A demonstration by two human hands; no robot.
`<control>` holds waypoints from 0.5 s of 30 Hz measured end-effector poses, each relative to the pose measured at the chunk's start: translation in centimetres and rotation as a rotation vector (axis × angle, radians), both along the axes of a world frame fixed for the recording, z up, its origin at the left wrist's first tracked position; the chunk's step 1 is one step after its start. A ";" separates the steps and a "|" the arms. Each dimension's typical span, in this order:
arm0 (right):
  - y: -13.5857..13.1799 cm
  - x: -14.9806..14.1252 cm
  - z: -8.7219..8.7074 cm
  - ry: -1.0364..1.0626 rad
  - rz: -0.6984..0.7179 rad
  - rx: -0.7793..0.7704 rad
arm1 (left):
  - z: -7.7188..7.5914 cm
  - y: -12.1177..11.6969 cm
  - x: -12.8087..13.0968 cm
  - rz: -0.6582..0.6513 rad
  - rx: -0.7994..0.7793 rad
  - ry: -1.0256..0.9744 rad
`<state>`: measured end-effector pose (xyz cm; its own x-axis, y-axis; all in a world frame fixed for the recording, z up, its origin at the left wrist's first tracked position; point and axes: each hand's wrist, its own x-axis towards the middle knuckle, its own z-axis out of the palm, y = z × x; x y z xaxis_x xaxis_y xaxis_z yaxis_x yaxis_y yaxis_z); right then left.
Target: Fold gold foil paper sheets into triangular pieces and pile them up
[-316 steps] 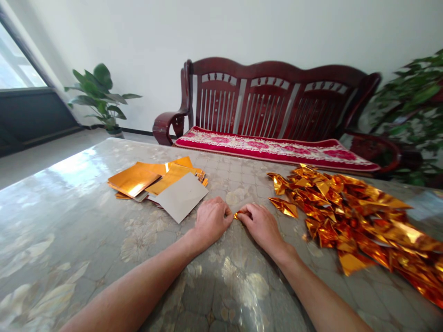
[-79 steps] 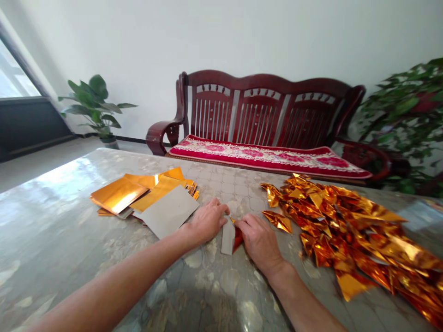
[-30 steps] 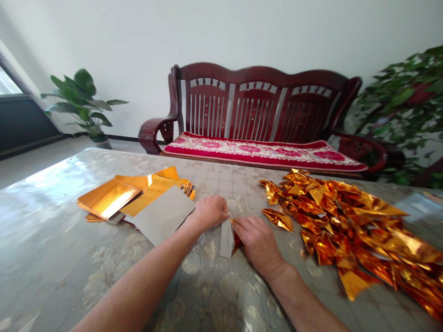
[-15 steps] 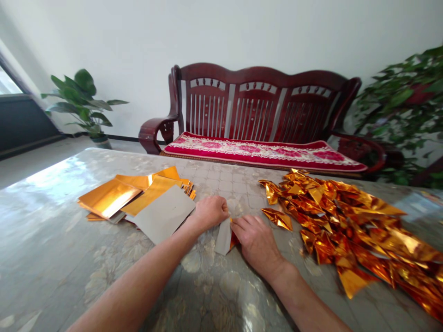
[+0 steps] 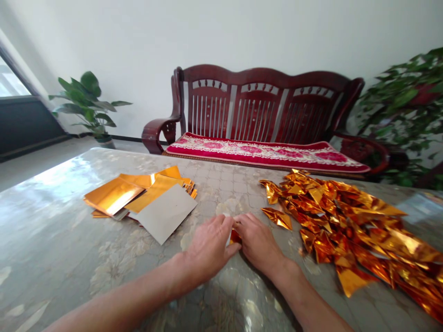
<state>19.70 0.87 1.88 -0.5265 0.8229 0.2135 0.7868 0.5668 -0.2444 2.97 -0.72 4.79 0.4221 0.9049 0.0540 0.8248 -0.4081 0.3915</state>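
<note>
Between my two hands, on the table, lies a partly folded sheet of gold foil paper (image 5: 236, 237), mostly covered by my fingers. My left hand (image 5: 212, 244) grips its left side, thumb toward me and fingers over the far edge. On the right side, my right hand (image 5: 258, 240) pinches the same sheet, its fingertips close to the left ones. To the left is a loose stack of flat gold foil sheets (image 5: 117, 196), with one sheet grey side up (image 5: 168, 214) on top. A heap of folded gold foil pieces (image 5: 332, 216) spreads out to the right.
A patterned, shiny cover lies over the table (image 5: 114, 276). One folded piece (image 5: 278, 218) sits apart, left of the heap. Beyond the table stands a dark red wooden bench (image 5: 256, 110) with a red floral cushion (image 5: 263, 151). Potted plants (image 5: 90, 103) flank it.
My left hand has come nearer and turned, its thumb now reaching along the near side of the foil sheet and covering much of it. My right hand stays about where it was.
</note>
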 end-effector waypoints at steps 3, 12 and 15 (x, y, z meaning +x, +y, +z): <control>0.4 0.4 -0.2 0.092 0.047 -0.052 | -0.8 -0.3 0.4 -0.002 -0.024 0.041; 1.3 1.2 -0.8 0.190 0.098 -0.085 | -2.5 0.7 -0.5 0.014 0.003 0.095; 1.4 1.3 -1.2 0.197 0.079 -0.099 | -2.2 1.1 -1.2 0.028 -0.019 0.100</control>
